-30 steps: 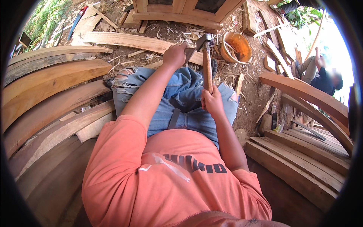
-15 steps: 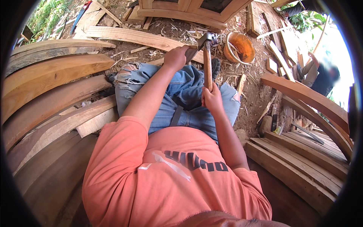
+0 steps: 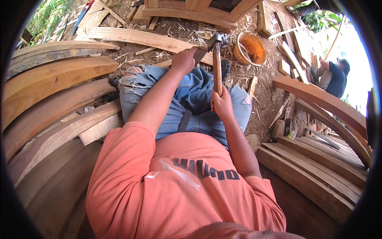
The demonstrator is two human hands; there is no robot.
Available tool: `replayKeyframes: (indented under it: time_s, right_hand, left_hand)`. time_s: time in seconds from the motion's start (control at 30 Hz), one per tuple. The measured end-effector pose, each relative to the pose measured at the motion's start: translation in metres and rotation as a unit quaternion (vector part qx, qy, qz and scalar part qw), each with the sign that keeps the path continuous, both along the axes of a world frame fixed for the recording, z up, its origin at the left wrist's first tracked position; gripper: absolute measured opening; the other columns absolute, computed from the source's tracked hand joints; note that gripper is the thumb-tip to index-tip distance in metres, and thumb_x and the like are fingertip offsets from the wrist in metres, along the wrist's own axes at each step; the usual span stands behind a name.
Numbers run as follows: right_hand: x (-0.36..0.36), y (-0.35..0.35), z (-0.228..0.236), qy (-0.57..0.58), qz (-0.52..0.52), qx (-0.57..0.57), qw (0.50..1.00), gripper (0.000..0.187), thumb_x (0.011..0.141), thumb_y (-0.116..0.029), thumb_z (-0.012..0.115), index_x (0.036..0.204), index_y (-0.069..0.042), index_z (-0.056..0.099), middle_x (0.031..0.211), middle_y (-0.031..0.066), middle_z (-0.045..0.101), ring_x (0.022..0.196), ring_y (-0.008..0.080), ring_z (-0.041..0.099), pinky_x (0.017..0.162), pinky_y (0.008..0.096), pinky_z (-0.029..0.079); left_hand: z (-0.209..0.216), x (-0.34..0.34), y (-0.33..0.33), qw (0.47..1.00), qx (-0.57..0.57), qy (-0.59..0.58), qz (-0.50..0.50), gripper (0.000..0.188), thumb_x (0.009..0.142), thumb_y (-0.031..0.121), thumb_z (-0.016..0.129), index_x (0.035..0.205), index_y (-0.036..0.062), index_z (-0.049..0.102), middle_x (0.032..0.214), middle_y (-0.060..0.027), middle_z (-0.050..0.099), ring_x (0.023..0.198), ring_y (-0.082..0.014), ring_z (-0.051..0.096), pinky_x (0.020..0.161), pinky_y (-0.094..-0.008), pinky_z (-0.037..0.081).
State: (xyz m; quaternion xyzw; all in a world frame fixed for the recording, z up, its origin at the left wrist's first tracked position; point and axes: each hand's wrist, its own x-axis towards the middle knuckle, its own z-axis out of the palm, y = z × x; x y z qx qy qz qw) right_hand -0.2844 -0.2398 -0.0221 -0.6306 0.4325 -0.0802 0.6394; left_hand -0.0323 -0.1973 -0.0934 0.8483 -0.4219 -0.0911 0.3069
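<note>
My right hand (image 3: 222, 103) grips the lower end of the wooden handle of a hammer (image 3: 217, 73), which stands out away from me over my lap. The dark metal hammer head is at the far end, beside a flat dark metal blade (image 3: 199, 55). My left hand (image 3: 184, 61) is closed around that blade's near side; its full shape is partly hidden by my fingers and I cannot tell the kind of tool. Whether the head touches the blade I cannot make out. Beneath both hands are my folded legs in torn blue jeans (image 3: 191, 95).
An orange bucket (image 3: 240, 53) with sticks inside stands beyond my right knee. A long plank (image 3: 135, 36) and a wooden panelled frame (image 3: 191, 15) lie ahead among shavings. Curved timbers (image 3: 59, 71) line the left; stacked boards (image 3: 310, 175) fill the right. Another person (image 3: 336, 79) sits far right.
Both hands and the hammer hold nearly the same place. The view has shifted slightly, and the person at the far right now sits more upright.
</note>
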Motion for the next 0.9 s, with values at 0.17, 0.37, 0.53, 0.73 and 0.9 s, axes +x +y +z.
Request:
replayKeyframes:
  time_s: [0.17,0.37,0.53,0.73,0.9]
  right_hand:
    - [0.001,0.002,0.002,0.015,0.008,-0.013,1.0,0.016,0.105,-0.014,0.061,0.113,-0.003,0.052,0.072,0.0026,0.056,0.05,0.0124,0.055,0.043,0.0313,0.047]
    - [0.007,0.0,0.001,0.039,0.014,-0.019,0.999,0.016,0.104,-0.014,0.061,0.112,-0.004,0.052,0.073,0.0031,0.057,0.051,0.0132,0.056,0.043,0.0316,0.047]
    - [0.009,-0.014,-0.007,0.018,0.025,0.047,0.998,0.016,0.104,-0.014,0.06,0.114,-0.005,0.053,0.075,0.0039,0.058,0.053,0.0141,0.057,0.046,0.0317,0.049]
    - [0.007,-0.017,-0.024,0.011,0.024,0.045,0.999,0.013,0.105,-0.016,0.059,0.113,-0.006,0.055,0.075,0.0026,0.056,0.055,0.0131,0.056,0.047,0.0309,0.049]
    - [0.005,-0.012,-0.024,0.019,0.029,0.024,0.999,0.011,0.105,-0.016,0.059,0.11,-0.006,0.056,0.075,0.0017,0.056,0.054,0.0121,0.055,0.046,0.0306,0.048]
  left_hand:
    - [-0.001,0.002,-0.002,1.0,0.022,0.004,-0.002,0.04,0.092,0.006,0.057,0.13,0.0147,0.066,0.107,-0.0198,0.077,0.097,-0.0441,0.074,0.084,-0.0564,0.06]
    - [0.002,0.001,-0.001,1.0,0.023,0.005,-0.003,0.04,0.091,0.008,0.058,0.131,0.013,0.065,0.107,-0.0202,0.076,0.098,-0.0439,0.074,0.085,-0.0565,0.06]
    - [0.002,0.004,0.0,0.999,0.031,0.007,-0.012,0.041,0.091,0.008,0.058,0.132,0.0132,0.064,0.108,-0.0196,0.076,0.1,-0.0431,0.074,0.086,-0.0558,0.06]
    - [-0.005,0.005,0.001,1.0,-0.004,-0.006,-0.012,0.051,0.093,0.009,0.058,0.143,0.0201,0.061,0.117,-0.0191,0.075,0.106,-0.042,0.073,0.089,-0.0549,0.06]
    - [0.022,0.046,0.021,0.998,-0.002,0.041,0.047,0.055,0.096,0.012,0.062,0.15,0.0168,0.058,0.128,-0.0188,0.074,0.114,-0.0385,0.073,0.096,-0.0513,0.058]
